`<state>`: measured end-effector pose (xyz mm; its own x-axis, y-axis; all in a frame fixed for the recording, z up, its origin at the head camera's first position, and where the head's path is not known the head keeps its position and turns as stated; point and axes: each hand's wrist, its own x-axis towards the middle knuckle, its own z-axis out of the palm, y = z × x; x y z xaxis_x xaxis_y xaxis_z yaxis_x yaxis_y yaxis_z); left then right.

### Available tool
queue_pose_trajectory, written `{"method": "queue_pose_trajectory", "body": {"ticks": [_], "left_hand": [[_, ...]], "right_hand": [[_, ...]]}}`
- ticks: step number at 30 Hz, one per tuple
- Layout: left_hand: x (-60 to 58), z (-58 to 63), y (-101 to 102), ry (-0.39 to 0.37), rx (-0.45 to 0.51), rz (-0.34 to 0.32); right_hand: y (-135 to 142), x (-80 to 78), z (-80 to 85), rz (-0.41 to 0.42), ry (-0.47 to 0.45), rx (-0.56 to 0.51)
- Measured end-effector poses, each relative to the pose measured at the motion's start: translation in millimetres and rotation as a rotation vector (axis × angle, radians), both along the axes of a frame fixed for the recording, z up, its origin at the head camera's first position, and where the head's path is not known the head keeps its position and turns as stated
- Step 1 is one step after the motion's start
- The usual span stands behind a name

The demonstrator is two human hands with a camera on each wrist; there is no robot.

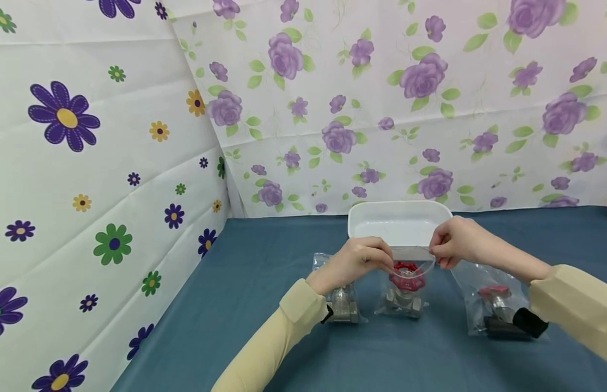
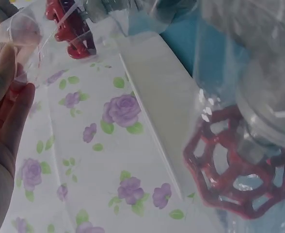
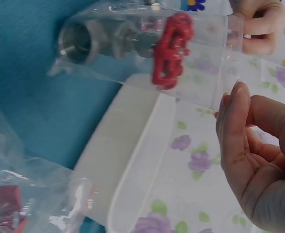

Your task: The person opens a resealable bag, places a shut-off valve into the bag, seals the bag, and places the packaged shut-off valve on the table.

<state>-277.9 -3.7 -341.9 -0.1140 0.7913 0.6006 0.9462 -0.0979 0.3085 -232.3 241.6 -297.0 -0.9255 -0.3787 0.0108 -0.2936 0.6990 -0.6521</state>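
A clear plastic bag (image 1: 384,291) stands upright on the table, its mouth stretched between both hands. Inside it is a metal valve (image 1: 404,302) with a red handwheel (image 1: 407,276); the right wrist view shows the valve's round threaded port (image 3: 77,42). My left hand (image 1: 354,260) pinches the left side of the bag's rim. At the opposite side, my right hand (image 1: 461,242) pinches the rim between thumb and fingers. The front edge of the mouth sags in a curve. Beside my left wrist lies another bagged valve (image 1: 343,309), partly hidden by the arm.
A white rectangular tray (image 1: 400,209) sits behind the bag near the back edge of the blue table (image 1: 264,272). To the right, under my forearm, lies a third bag (image 1: 472,294) with a red-handled, black-ended valve (image 1: 504,311). Flowered cloth (image 1: 332,98) hangs behind.
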Motion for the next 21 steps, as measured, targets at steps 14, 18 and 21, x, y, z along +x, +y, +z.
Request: {"method": "queue_pose_trajectory", "body": {"ticks": [14, 18, 21], "left_hand": [[13.2, 20.9, -2, -0.185, 0.079, -0.067], [0.8, 9.8, 1, -0.111, 0.098, -0.031], [-7.5, 0.2, 1, -0.037, 0.095, 0.047]], "right_hand": [[1, 2.3, 22.5, 0.008, -0.015, 0.037], [2, 1.4, 22.6, 0.006, -0.028, 0.034], [2, 0.8, 21.6, -0.014, -0.048, 0.022]]}}
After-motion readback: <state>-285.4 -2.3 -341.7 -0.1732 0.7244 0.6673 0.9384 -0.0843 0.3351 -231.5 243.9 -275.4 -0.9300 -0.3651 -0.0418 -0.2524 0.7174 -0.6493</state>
